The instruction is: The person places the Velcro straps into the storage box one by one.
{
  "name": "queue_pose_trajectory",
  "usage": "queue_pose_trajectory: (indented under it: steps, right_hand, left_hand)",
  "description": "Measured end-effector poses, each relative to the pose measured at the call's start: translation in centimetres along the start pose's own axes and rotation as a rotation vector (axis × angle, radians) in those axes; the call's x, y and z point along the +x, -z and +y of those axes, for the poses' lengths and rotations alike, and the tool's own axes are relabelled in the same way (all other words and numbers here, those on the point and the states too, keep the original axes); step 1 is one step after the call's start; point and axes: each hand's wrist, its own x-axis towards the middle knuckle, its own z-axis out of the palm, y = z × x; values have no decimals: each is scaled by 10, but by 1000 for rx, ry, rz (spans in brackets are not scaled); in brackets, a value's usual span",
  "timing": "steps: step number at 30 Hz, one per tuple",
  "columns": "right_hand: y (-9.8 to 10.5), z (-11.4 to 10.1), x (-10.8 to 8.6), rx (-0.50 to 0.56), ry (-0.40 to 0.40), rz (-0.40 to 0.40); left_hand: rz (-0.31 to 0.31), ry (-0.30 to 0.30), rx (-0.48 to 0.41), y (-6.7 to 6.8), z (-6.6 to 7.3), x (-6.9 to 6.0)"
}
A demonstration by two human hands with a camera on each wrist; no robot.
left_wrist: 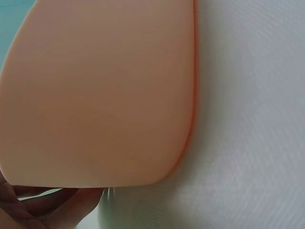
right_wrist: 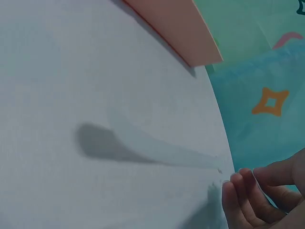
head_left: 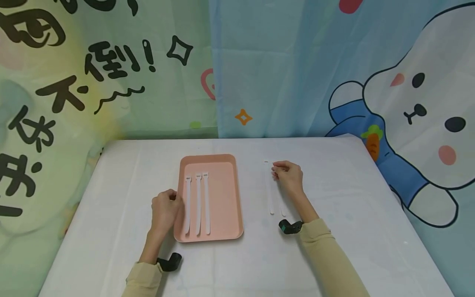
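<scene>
A shallow pink tray [head_left: 226, 198] lies left of centre on the table. My left hand [head_left: 167, 210] grips its left edge; in the left wrist view, fingers [left_wrist: 76, 207] bend behind the pink wall. Three slim white plastic strips [head_left: 198, 204] with slotted heads lie lengthwise in the tray. Two similar strips lie on the tablecloth at right; the nearer-to-tray strip [head_left: 269, 189] is unobstructed. My right hand [head_left: 289, 175], fingers bent and thumb near the fingertips, is at the head end of the other strip [head_left: 283, 206]. Whether the fingers pinch that strip is hidden.
A white cloth [head_left: 222, 272] covers the table, and a printed curtain [head_left: 282, 82] hangs behind its far edge. Black wrist cameras [head_left: 291, 227] project from both wrists close to the tabletop. Bare cloth shows between the tray and the two strips.
</scene>
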Motion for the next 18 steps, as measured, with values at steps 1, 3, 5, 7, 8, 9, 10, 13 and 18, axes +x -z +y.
queue_pose_trajectory:
  steps: [1,3,5,7,8,9,10,13,18]
  right_hand:
    - [3,1,1,-10,-3,9]
    - [9,4,3,-32,-6,28]
    - [15,6,5,-52,-5,42]
    - [20,9,8,-87,-7,59]
    - [23,11,10,-107,-11,69]
    - [25,12,12,-124,-16,75]
    - [27,14,14,-140,-21,81]
    - [32,17,18,-170,-40,93]
    - [36,19,25,-167,-42,65]
  left_hand:
    - [0,0,1,0,0,0]
    - [0,1,-1,0,1,-1]
    - [5,2,-1,0,2,-1]
    - [9,1,-1,-1,2,-1]
    - [10,1,2,-1,2,-1]
    - [11,1,3,-1,2,-1]
    - [10,2,4,-1,2,-1]
    - [6,6,3,-2,1,-1]
    - [1,10,-11,-2,1,-1]
